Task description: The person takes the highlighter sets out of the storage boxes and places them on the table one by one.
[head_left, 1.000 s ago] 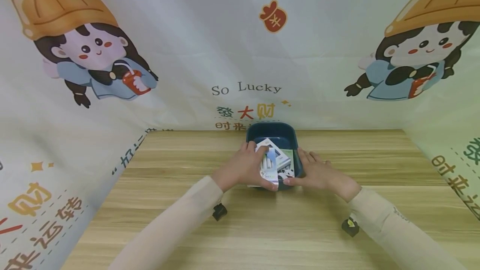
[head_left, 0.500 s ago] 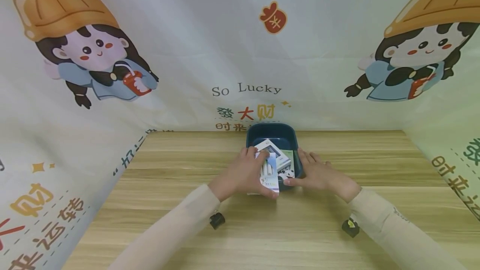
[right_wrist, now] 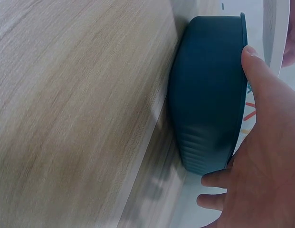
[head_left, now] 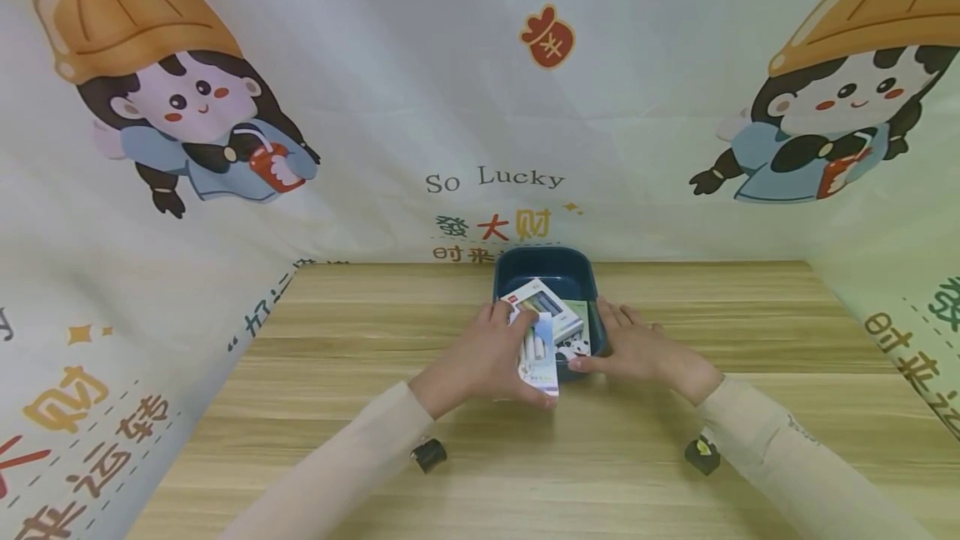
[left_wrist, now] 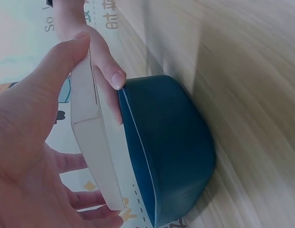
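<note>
My left hand (head_left: 487,357) grips a flat white-and-light-blue box (head_left: 540,361) printed with white sticks. In the left wrist view the box (left_wrist: 97,137) is tilted on edge between thumb and fingers, close by the bin's rim. A dark blue plastic bin (head_left: 510,261) stands on the table. My right hand (head_left: 648,354) holds its near right corner, thumb on the front rim (right_wrist: 243,90) and fingers along the right side. Inside the bin, a white box with a window (head_left: 558,317) lies slanted over a green panda-printed item (head_left: 573,348).
The wood-grain table (head_left: 637,473) runs back to a printed cloth backdrop (head_left: 637,132), which also covers both sides. The bin stands near the table's back edge. Small black wrist devices (head_left: 429,455) hang below both sleeves.
My left hand has drawn slightly toward me with the held box, baring more of the white windowed box in the bin. My right hand and the bin stay in place.
</note>
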{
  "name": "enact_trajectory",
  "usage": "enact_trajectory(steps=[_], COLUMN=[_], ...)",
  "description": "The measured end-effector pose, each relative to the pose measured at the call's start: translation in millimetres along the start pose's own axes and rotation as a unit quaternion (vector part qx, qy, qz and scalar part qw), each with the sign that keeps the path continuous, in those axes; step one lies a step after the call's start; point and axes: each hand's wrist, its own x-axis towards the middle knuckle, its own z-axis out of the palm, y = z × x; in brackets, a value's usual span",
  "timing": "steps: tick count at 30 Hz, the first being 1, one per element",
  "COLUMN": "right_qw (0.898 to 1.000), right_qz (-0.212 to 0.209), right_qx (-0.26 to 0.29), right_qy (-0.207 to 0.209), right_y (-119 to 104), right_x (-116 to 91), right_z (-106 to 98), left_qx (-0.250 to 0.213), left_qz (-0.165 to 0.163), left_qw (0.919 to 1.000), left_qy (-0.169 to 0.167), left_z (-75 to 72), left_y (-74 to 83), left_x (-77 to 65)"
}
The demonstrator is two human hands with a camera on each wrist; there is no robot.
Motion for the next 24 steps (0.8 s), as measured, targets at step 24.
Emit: enact_trajectory(steps=[24], right_qw=[1.000], right_qz=[-0.001], right_qx=[0.000], right_qy=[0.003], right_y=[-0.6], right_x=[-0.9], right_z=[0.5], left_qx=[-0.009], left_qz=[0.013], left_qw=[0.9998], left_qy=[0.014], left_z=[4.3], left_y=[8.4], left_x=[-27.8])
